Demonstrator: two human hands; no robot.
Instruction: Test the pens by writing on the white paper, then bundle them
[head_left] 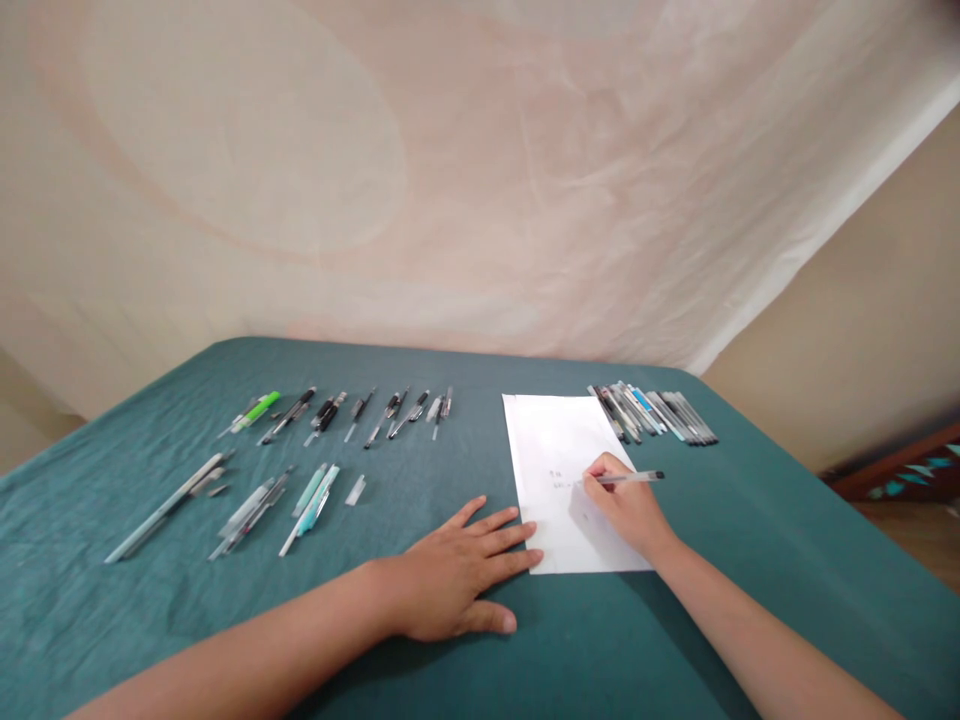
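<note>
A sheet of white paper (559,430) lies on the green cloth, with a few small dark marks of writing near its middle. My right hand (622,505) rests on the sheet's right side, fingers pinched round a clear pen (634,477) with a dark end. The pen slants to the right; its tip is at the paper near the writing, mostly hidden by the fingers. Palm down, my left hand (465,570) lies flat with the fingers spread. Its fingertips touch the left edge of the sheet, and the rest of it is on the cloth.
Right behind the paper lies a row of several pens (652,412). To the left are small groups of pen parts, among them a bright green piece (256,411), a long pale tube (165,508), turquoise pieces (315,500) and a small clear piece (356,490). A pale curtain (465,200) hangs behind the table.
</note>
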